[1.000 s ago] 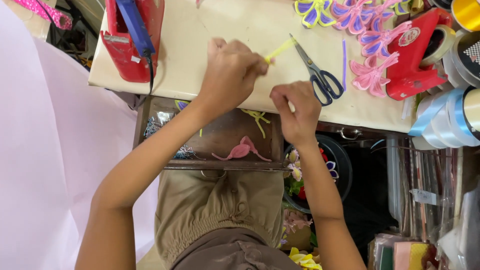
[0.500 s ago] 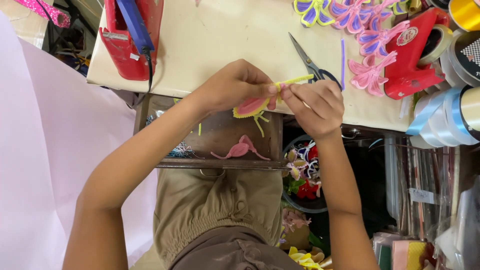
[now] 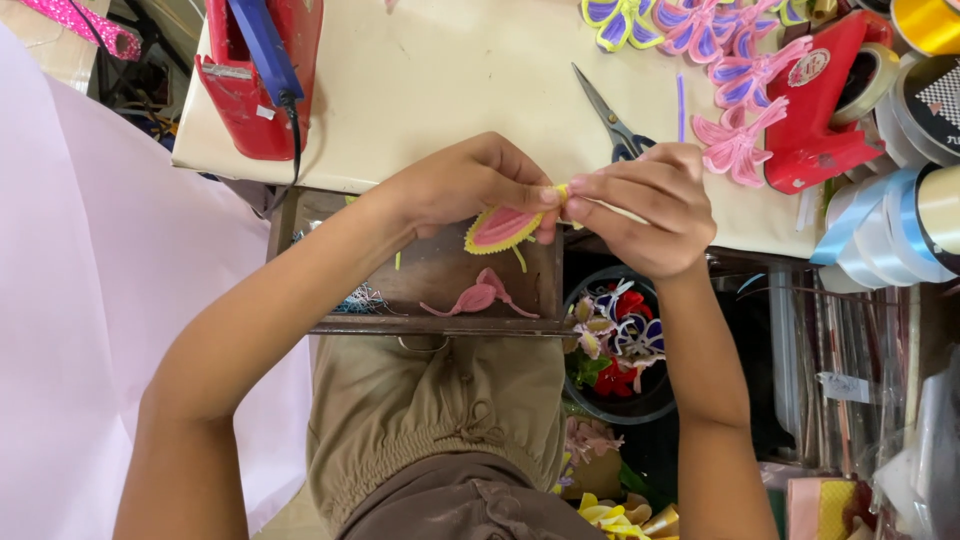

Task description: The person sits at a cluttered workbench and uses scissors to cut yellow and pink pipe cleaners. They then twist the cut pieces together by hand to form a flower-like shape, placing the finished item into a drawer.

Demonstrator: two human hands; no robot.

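My left hand [image 3: 470, 190] pinches a small pink petal with a yellow edge [image 3: 497, 228] just below the near edge of the cream table [image 3: 440, 90]. My right hand [image 3: 645, 205] meets it from the right, its fingertips gripping the petal's yellow stem end where the two hands touch. Blue-handled scissors [image 3: 612, 124] lie on the table just behind my right hand. A second pink petal piece [image 3: 476, 298] rests in the open wooden drawer [image 3: 440, 275] under my hands.
A red holder with a blue tool [image 3: 262, 70] stands at the table's left. Finished pink and purple ribbon flowers [image 3: 720, 60], a red tape dispenser [image 3: 825, 95] and ribbon rolls [image 3: 900, 220] crowd the right. A dark bowl of small flowers [image 3: 620, 345] sits below.
Both hands came together and moved slightly toward me off the table edge. The pink and yellow petal, hidden a second ago, now shows between them.
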